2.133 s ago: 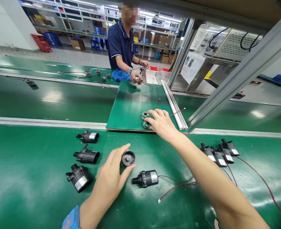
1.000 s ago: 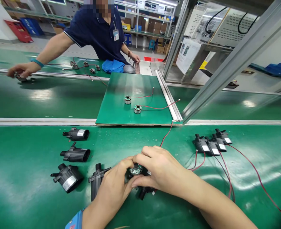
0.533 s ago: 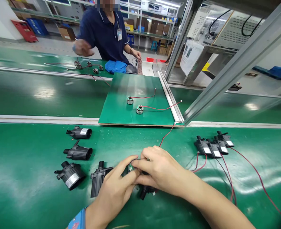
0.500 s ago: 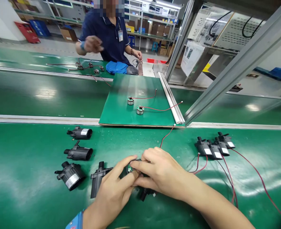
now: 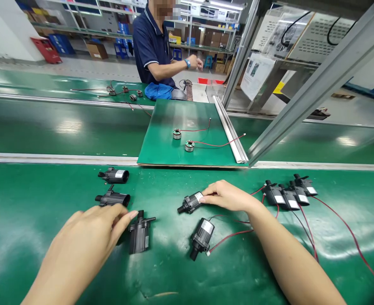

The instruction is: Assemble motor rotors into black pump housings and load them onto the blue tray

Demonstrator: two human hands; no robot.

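Observation:
My right hand (image 5: 228, 195) has its thumb and fingers on the labelled end of a black pump (image 5: 191, 203), which lies tilted with its spout to the left. Below it another pump (image 5: 202, 237) rests on the green table, red wire beside it. My left hand (image 5: 88, 237) is curled palm down at the left, slightly blurred. Its thumb tip is close to an upright black pump housing (image 5: 139, 237). Under that hand a dark housing shows only a small edge, and what the fingers hold is hidden. Two more housings lie just beyond: one labelled (image 5: 114, 175), one partly covered (image 5: 112, 198).
Several wired pumps (image 5: 290, 197) stand in a group at the right. On a raised green board (image 5: 168, 148) sit two round motor stators (image 5: 189, 146) with red leads. A metal post (image 5: 301, 93) slants across the right. A co-worker (image 5: 155, 46) stands beyond the far table.
My hands have parted. The left moved left over the housings; the right moved up and right, now on a pump. The lower pump has come into view. The co-worker has turned to the right.

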